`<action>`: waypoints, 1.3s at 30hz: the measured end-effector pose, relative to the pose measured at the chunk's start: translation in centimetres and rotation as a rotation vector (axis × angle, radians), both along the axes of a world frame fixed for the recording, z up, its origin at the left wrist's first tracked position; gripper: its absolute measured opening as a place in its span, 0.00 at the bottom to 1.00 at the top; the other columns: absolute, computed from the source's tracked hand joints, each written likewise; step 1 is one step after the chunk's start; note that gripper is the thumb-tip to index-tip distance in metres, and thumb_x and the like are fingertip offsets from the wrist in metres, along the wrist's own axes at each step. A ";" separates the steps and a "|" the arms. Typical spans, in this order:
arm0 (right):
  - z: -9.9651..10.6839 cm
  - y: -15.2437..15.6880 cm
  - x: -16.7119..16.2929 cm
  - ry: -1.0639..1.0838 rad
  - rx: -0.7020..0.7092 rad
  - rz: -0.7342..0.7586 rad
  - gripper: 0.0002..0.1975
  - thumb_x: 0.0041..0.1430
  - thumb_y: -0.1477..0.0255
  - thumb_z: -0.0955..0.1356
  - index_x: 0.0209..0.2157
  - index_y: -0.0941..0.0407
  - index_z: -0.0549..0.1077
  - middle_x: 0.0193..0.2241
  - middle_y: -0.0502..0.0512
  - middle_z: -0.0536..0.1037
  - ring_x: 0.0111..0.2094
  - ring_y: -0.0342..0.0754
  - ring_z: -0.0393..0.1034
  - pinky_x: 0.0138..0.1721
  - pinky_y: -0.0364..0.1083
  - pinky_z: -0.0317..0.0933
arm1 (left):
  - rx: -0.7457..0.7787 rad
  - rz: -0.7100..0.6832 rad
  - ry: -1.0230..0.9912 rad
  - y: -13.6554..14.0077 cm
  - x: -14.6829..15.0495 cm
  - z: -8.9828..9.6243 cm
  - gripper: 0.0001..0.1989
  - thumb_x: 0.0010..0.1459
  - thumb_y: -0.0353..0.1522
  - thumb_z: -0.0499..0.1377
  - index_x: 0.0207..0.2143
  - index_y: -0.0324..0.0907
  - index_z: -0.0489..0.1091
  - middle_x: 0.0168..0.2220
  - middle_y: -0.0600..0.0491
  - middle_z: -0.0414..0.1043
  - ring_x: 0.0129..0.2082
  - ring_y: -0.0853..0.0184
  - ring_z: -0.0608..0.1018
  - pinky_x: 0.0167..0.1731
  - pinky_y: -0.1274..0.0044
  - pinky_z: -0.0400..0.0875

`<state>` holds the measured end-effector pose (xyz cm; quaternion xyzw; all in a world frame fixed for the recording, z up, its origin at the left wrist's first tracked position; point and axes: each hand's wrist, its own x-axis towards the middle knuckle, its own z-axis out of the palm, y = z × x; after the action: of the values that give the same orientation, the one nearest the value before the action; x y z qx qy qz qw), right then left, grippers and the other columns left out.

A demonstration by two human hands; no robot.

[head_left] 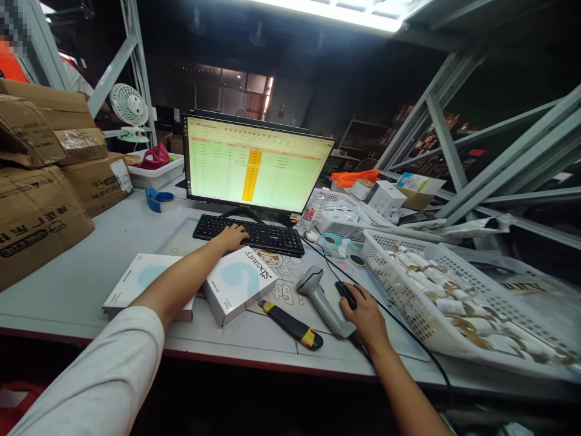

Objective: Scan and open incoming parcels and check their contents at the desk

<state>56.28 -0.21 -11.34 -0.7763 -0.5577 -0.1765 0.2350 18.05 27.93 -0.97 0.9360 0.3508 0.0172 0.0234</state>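
My left hand (232,237) rests on the black keyboard (276,238), fingers stretched over the keys and holding nothing. Over a black computer mouse (345,295), my right hand (367,316) is closed, gripping it. Just left of the mouse lies a grey barcode scanner (324,303). A black and yellow utility knife (293,326) lies in front of the scanner. One white box with blue print (239,281) sits under the keyboard's front edge side, and another white box (140,277) is partly hidden by my left forearm. Behind the keyboard, the monitor (258,163) shows a spreadsheet.
Cardboard boxes (40,212) are stacked at the left. A blue tape dispenser (160,200) and a small fan (129,106) stand beyond them. On the right, a white basket (384,266) holds many small rolls. A plastic bottle (315,209) stands beside the monitor.
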 end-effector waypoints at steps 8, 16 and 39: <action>-1.1 0.6 1.7 -0.018 0.013 0.007 0.29 0.65 0.56 0.58 0.58 0.54 0.75 0.57 0.62 0.74 0.54 0.61 0.73 0.58 0.59 0.68 | 0.008 0.037 0.015 -0.2 0.2 0.1 0.22 0.67 0.40 0.57 0.61 0.46 0.71 0.66 0.44 0.63 0.64 0.50 0.63 0.63 0.56 0.62; -1.9 0.8 3.0 -0.025 0.010 0.015 0.31 0.65 0.53 0.57 0.58 0.54 0.75 0.57 0.63 0.74 0.55 0.61 0.74 0.58 0.59 0.69 | 0.011 0.031 0.014 -0.4 0.2 0.2 0.22 0.68 0.40 0.56 0.62 0.45 0.70 0.66 0.44 0.63 0.65 0.50 0.63 0.64 0.56 0.61; -1.7 0.8 2.5 -0.026 0.060 0.025 0.31 0.68 0.53 0.57 0.58 0.58 0.75 0.56 0.67 0.74 0.54 0.63 0.73 0.57 0.61 0.70 | 0.133 0.108 -0.328 -2.0 -0.7 6.6 0.14 0.68 0.34 0.56 0.47 0.38 0.79 0.52 0.42 0.78 0.55 0.54 0.75 0.57 0.64 0.70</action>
<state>58.78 0.63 -13.08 -0.7594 -0.5649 -0.2005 0.2532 17.30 25.91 5.58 0.8999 0.3901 0.1941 0.0173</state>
